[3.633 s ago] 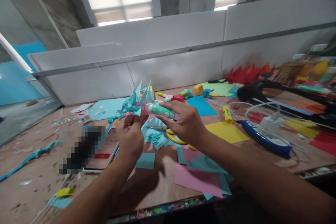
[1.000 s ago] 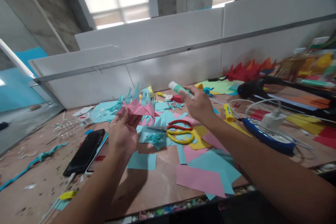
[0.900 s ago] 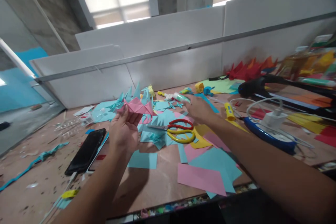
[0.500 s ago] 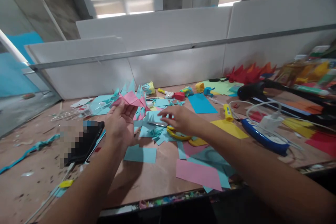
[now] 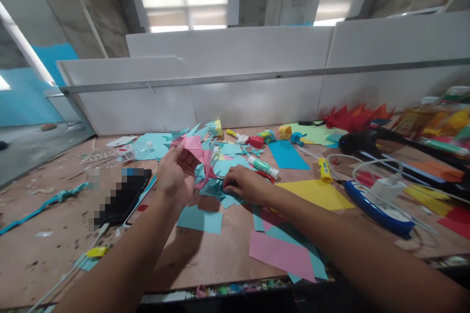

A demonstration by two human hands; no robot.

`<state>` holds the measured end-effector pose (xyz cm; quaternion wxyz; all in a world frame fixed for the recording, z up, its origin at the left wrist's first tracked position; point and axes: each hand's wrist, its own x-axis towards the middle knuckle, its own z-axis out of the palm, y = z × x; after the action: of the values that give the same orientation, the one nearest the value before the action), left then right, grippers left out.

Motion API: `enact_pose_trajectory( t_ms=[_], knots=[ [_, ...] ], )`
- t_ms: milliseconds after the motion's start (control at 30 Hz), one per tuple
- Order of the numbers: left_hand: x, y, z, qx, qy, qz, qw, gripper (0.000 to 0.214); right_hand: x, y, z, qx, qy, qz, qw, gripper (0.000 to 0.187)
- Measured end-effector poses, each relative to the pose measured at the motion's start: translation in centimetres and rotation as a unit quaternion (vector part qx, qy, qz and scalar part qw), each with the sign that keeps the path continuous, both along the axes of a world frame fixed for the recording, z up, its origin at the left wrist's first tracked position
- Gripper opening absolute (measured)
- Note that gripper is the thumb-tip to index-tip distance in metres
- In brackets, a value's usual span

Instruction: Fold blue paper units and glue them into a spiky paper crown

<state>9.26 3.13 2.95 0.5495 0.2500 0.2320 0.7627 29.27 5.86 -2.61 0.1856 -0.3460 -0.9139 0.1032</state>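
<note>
My left hand [image 5: 178,173] is closed on a pink and light blue folded-paper piece [image 5: 194,146] with pointed spikes, held above the table. My right hand [image 5: 244,183] is closed on scissors [image 5: 220,178]; only a short length of metal shows past the fingers, close to the pink paper's lower tip, and the handles are hidden. Light blue paper scraps and folded bits [image 5: 228,199] lie beneath both hands. Just behind the right hand, a white and green glue stick [image 5: 263,167] rests beside a partly covered red item.
Pink sheet [image 5: 281,254], yellow sheet [image 5: 316,193] and blue sheet [image 5: 288,155] lie around. A phone [image 5: 123,200] sits at left. At right are a yellow glue tube [image 5: 324,170], a blue power strip [image 5: 378,210] with cables and a black lamp [image 5: 385,142]. White panels [image 5: 253,100] stand behind.
My right hand has closed on the scissors, and their yellow handles no longer show. The glue stick has come into sight. My left hand has tilted the pink paper piece downward at its right.
</note>
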Motion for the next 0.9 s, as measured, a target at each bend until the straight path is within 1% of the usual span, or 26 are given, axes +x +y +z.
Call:
enact_pose_trajectory(
  t_ms=[100, 167, 267, 333, 400, 467, 533, 567, 600, 633, 667, 700, 767, 833, 900],
  knots=[
    [0.0, -0.1, 0.0, -0.002, -0.001, -0.010, 1.000, 0.012, -0.1, 0.2, -0.5, -0.008, 0.007, 0.011, 1.000, 0.018],
    [-0.1, -0.1, 0.0, -0.002, 0.002, -0.017, 1.000, 0.011, -0.3, 0.2, -0.9, -0.010, 0.014, 0.007, 1.000, 0.020],
    [-0.3, 0.0, 0.1, -0.004, 0.012, -0.034, 0.999, 0.016, -0.9, 0.1, -1.3, 0.002, 0.028, -0.022, 0.999, 0.016],
    [-0.5, 0.1, 0.1, -0.010, 0.022, -0.039, 0.999, 0.019, -0.7, 0.3, -1.1, 0.018, 0.039, -0.047, 0.998, 0.014],
    [-0.8, 0.2, 0.2, -0.015, 0.034, -0.030, 0.999, 0.016, 0.6, 0.8, 0.1, 0.045, 0.057, -0.083, 0.994, 0.012],
    [-0.9, 0.2, 0.4, -0.015, 0.044, -0.015, 0.999, 0.011, 2.7, 1.4, 2.0, 0.085, 0.087, -0.144, 0.982, 0.012],
    [-0.7, 0.1, 0.4, -0.016, 0.053, -0.011, 0.998, 0.010, 4.7, 1.6, 4.3, 0.139, 0.133, -0.203, 0.960, 0.017],
    [-0.5, 0.0, 0.4, -0.018, 0.060, -0.014, 0.998, 0.010, 5.3, 1.4, 5.4, 0.169, 0.156, -0.218, 0.948, 0.017],
    [-0.3, -0.2, 0.4, -0.021, 0.069, -0.019, 0.997, 0.010, 5.6, 1.0, 6.3, 0.208, 0.185, -0.220, 0.935, 0.016],
    [0.0, -0.4, 0.4, -0.025, 0.079, -0.025, 0.996, 0.009, 5.5, 0.4, 6.9, 0.277, 0.231, -0.182, 0.915, 0.014],
    [0.3, -0.6, 0.3, -0.031, 0.090, -0.034, 0.995, 0.007, 5.1, -0.3, 7.4, 0.324, 0.251, -0.124, 0.904, 0.012],
    [0.6, -0.9, 0.1, -0.033, 0.103, -0.048, 0.993, 0.007, 4.4, -1.1, 7.6, 0.352, 0.257, -0.073, 0.897, 0.009],
    [1.2, -1.3, -0.2, -0.030, 0.132, -0.078, 0.988, 0.011, 2.6, -2.6, 7.5, 0.377, 0.226, -0.009, 0.898, 0.009],
    [1.6, -1.5, -0.5, -0.016, 0.153, -0.097, 0.983, 0.013, 1.1, -3.6, 7.2, 0.381, 0.201, 0.009, 0.902, 0.010],
    [1.8, -1.7, -0.7, -0.002, 0.159, -0.100, 0.982, 0.012, 0.2, -4.0, 6.9, 0.374, 0.185, 0.011, 0.909, 0.012]
  ],
)
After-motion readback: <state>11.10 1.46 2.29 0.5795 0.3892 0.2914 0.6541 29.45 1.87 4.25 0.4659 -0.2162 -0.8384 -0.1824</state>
